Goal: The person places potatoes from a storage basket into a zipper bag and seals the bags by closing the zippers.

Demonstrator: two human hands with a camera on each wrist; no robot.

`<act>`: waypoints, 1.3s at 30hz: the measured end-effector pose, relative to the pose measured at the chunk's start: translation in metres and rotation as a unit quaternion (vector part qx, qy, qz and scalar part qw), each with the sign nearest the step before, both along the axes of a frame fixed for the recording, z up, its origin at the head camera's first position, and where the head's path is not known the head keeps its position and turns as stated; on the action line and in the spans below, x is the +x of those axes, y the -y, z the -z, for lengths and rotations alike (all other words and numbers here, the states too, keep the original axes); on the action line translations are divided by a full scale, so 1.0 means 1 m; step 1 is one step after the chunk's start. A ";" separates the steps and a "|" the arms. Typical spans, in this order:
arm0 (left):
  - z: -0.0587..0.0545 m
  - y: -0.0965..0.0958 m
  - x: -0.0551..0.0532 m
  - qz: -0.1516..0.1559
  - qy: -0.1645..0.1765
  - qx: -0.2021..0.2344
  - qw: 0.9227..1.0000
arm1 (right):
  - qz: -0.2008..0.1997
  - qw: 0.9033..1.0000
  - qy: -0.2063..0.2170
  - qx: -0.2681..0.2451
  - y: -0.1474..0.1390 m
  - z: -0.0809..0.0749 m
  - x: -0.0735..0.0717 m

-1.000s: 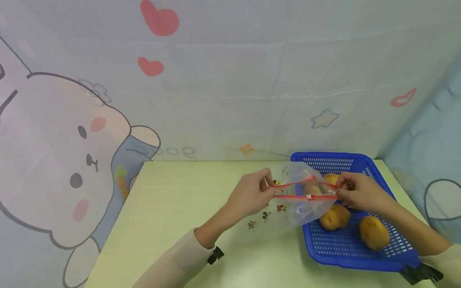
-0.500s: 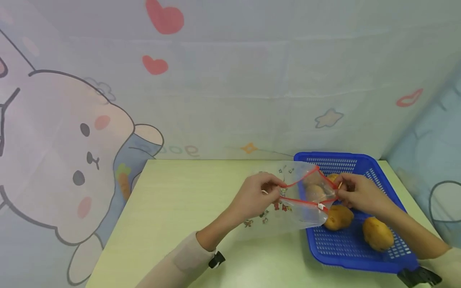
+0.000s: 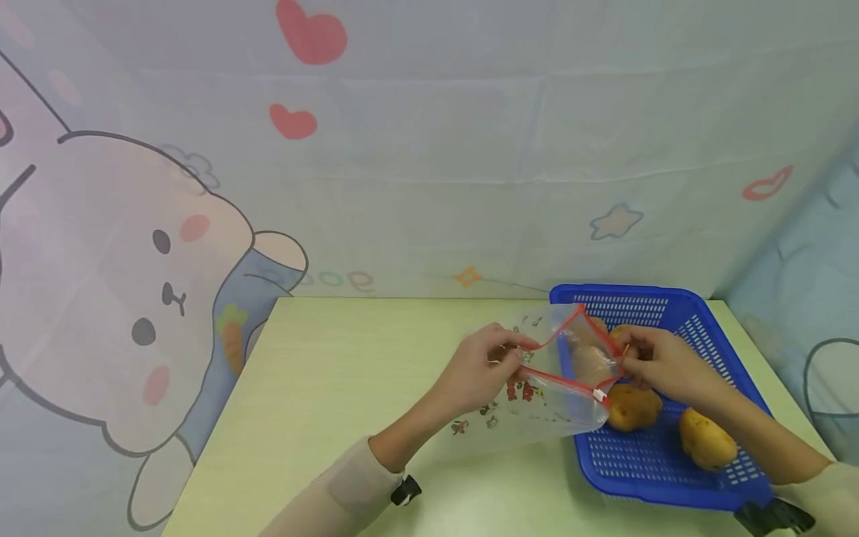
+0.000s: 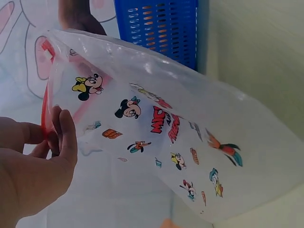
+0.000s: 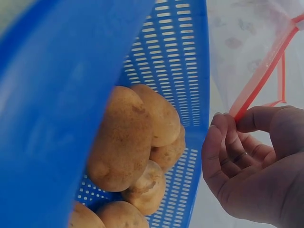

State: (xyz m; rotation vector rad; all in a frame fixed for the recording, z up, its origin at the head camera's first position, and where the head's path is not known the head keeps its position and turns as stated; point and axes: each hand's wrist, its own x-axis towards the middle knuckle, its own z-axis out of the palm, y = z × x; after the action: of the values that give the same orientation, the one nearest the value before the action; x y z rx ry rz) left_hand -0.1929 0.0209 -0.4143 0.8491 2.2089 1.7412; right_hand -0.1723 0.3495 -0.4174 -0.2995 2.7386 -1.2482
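A clear zip bag [image 4: 190,142] with cartoon prints and a red zip edge is held sideways, its mouth spread apart and facing the basket. My left hand [image 3: 478,367] pinches the red edge on the mouth's left side. Across from it, my right hand [image 3: 664,364] pinches the red edge between thumb and fingers, as the right wrist view shows. A white slider [image 3: 599,395] sits at the near corner of the zip. Behind the see-through film, potatoes [image 5: 126,142] lie in the blue basket [image 3: 584,447]; the bag overlaps some of them in the head view.
The basket stands at the right end of the pale table [image 3: 335,388], with one potato [image 3: 707,440] near its front right. A printed cloth [image 3: 429,149] hangs behind the table. Dark straps circle both sleeves near the wrists.
The bag's mouth has gone from a narrow slit to a wide opening. My left hand has shifted slightly right in view, and the slider corner has dropped lower.
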 end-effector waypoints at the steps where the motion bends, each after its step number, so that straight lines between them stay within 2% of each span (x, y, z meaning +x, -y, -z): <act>1: 0.001 0.000 0.000 0.003 -0.002 -0.003 1.000 | -0.001 1.000 -0.001 -0.002 0.001 0.000 0.000; 9: 0.008 -0.003 0.001 0.048 -0.019 -0.014 0.999 | 0.004 1.000 0.003 -0.009 0.002 0.005 -0.001; 10: 0.009 -0.004 0.001 0.053 -0.031 -0.015 0.998 | 0.004 1.000 0.004 -0.007 0.002 0.005 -0.001; 12: 0.011 -0.007 0.002 0.056 -0.080 -0.030 0.995 | 0.006 1.000 0.005 -0.008 0.003 0.004 -0.001; 14: 0.011 -0.010 0.003 0.055 -0.147 -0.056 0.986 | 0.004 1.000 0.004 -0.007 0.004 0.003 -0.001; 17: 0.009 -0.015 0.003 0.043 -0.247 -0.100 0.963 | 0.004 1.000 0.007 -0.010 0.004 0.003 -0.001; 19: 0.007 -0.019 0.003 0.038 -0.288 -0.126 0.949 | 0.003 1.000 0.005 -0.010 0.004 0.004 -0.001; 22: 0.002 -0.027 0.001 0.040 -0.317 -0.157 0.934 | 0.004 1.000 0.003 -0.010 0.004 0.003 -0.001; 28: -0.002 -0.041 -0.004 0.052 -0.338 -0.220 0.914 | 0.000 1.000 0.002 -0.005 0.006 0.003 0.001; 30: -0.002 -0.043 -0.006 0.055 -0.338 -0.236 0.909 | -0.001 1.000 0.003 -0.005 0.007 0.002 0.001; 33: -0.001 -0.044 -0.007 0.056 -0.319 -0.247 0.913 | -0.001 1.000 0.002 -0.007 0.008 0.001 0.002; 35: 0.001 -0.043 -0.007 0.054 -0.298 -0.241 0.922 | -0.002 1.000 0.000 -0.008 0.007 0.001 0.002; 39: 0.003 -0.038 -0.008 0.055 -0.264 -0.199 0.942 | -0.005 1.000 -0.011 -0.008 0.004 0.001 0.001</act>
State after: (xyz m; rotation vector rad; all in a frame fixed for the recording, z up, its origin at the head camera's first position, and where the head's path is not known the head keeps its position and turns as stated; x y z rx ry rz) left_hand -0.2007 0.0591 -0.4170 1.4156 2.6381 1.0303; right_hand -0.1715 0.3454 -0.4188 -0.3287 2.7427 -1.2725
